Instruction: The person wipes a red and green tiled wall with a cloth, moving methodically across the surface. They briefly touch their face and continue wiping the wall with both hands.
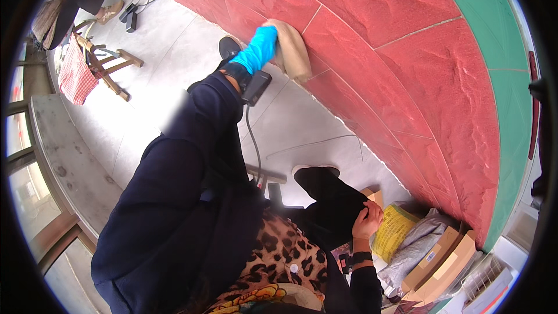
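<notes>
My left hand (260, 46), in a blue glove, presses a beige cloth (293, 52) against the lower part of a red tiled wall (348, 61). The glove's fingers are partly hidden by the cloth. A black device with a cable (256, 88) is strapped at that wrist. My right hand (368, 219) is bare and rests by my knee in black trousers, its fingers loosely curled. Whether it holds anything cannot be told. Beside it lies a yellow woven bag (393, 231).
Cardboard boxes (436, 261), a grey bag (418, 244) and a wire rack (481, 278) stand at the lower right. A wooden folding stool (115, 67) with checked cloth (77, 74) is at upper left, near another person. A stone ledge (72, 157) runs along the left.
</notes>
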The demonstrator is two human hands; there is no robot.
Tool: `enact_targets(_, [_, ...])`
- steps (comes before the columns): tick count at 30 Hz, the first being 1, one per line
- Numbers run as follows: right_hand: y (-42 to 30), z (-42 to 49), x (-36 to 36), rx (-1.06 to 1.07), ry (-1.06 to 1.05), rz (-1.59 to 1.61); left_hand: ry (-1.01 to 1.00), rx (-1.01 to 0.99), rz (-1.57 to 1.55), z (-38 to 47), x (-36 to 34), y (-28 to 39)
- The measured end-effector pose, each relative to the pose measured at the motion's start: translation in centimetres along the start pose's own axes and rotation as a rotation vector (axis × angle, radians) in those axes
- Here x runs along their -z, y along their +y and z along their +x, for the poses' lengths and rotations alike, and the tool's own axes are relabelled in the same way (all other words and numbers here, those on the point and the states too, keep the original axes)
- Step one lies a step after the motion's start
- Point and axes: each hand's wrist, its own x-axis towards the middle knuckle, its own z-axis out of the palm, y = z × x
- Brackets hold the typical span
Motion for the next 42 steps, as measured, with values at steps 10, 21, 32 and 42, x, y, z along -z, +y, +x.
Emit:
enact_targets(10, [-0.2,0.5,0.0,-0.031,-0.037,-0.021,0.265,-0.252,0.247,2.8,2.3,4.7])
enact_targets(21, [0.4,0.9,-0.3,-0.04,-0.08,-0.024,0.13,-0.179,0.821,-1.3,-5.4,-9.5])
enact_targets(32, [-1.8,2.3,0.0,0.01,-0.107,-0.057,0.018,0.01,-0.12,2.2,4.9,-4.6])
enact_targets(42, [-0.9,2.6,-0.1,-0.026,-0.169,-0.061,0.436,-0.322,0.286,8.2,11.6,11.8])
